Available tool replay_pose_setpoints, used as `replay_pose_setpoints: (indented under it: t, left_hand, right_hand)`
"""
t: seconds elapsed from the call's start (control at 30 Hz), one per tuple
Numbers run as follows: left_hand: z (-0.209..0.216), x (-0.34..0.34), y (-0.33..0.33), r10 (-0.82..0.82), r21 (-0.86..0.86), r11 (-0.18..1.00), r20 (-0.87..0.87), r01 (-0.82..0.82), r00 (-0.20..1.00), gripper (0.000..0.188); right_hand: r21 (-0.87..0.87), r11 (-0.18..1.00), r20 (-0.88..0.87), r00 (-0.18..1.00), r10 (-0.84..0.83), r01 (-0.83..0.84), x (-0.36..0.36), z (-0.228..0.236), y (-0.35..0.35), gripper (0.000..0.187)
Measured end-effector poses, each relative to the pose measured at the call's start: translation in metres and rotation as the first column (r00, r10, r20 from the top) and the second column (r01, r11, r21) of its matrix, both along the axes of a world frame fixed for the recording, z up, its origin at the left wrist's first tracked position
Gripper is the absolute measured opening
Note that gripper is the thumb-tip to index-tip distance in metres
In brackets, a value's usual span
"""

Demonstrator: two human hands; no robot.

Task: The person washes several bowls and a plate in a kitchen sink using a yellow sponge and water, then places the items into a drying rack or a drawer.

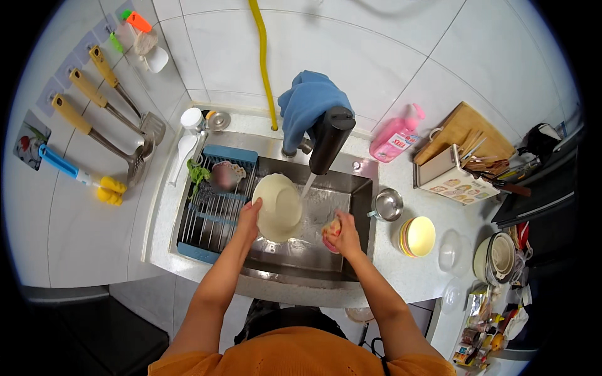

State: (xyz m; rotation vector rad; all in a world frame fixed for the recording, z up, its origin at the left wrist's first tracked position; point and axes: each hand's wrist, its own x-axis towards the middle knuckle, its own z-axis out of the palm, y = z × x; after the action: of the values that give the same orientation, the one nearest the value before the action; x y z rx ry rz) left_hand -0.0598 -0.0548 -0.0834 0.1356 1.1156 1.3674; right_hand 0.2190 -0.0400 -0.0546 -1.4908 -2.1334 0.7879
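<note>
- In the head view, the bowl [276,210] was up over the left part of the sink [295,257], beside the rack [216,210]; the left hand [248,219] had it by its left edge, thumb laid on the face turned to the camera
- The right hand [346,234] was well apart, over the right part of the sink, curled round what looked like a sponge [330,239]
- So the relation that mattered was sideways: from the right hand and the sponge, the bowl lay to the left and a little farther from the body, with bare sink between them, while the left hand was the nearer, touching it
- The outline of the bowl read as an oval, its longer axis running roughly from the wall side toward the body, across the line joining the two hands; that oval probably came from its tilt
- The water [308,186] fell from the tap [332,141] just at the right edge of the bowl; whether it met the rim could not be told
- The bowl looked pale cream, smooth and wide, with a smaller rounded outline on the face; whether that face was its inside or its underside was unclear
- The sponge was pink and yellowish, blurred and partly covered by the fingers
- Right of the sink, on the tabletop [392,269], stood a metal cup [389,203] and a yellow stack of bowls [420,236]
</note>
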Motion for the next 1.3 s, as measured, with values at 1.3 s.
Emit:
replay_pose_setpoints:
  t: [1.3]
  left_hand:
    - [0.052,0.019,-0.048,-0.159,0.197,0.952,-0.34,0.235,0.927,0.035]
  right_hand:
    - [-0.758,0.651,-0.544,0.535,-0.646,0.016,-0.074,-0.093,0.043,0.038]
